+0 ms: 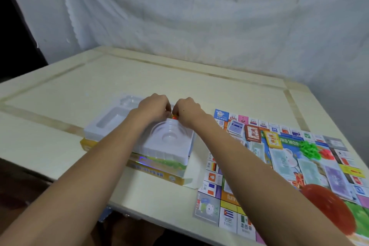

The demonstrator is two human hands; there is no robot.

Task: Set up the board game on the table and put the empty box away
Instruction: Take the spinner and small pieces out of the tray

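Hands are meeting over the far edge of the white plastic tray [111,126] — left hand [152,109] and right hand [187,113] together pinching a small red-orange piece [174,117]. The game board [279,166] is lying to their right on the counter [60,106] — nearer the right hand.

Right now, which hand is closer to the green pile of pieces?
Right. The right hand sits over the tray, on the side toward the green pile; the left hand is beside it, farther away.

1. Cream bench [179,86] with tan stripes.
2. White plastic tray [111,124] at 9 o'clock on a yellow box [159,173].
3. Multicoloured board [279,166] at 3 o'clock: flag squares, green pieces [310,150], red pieces [326,154].
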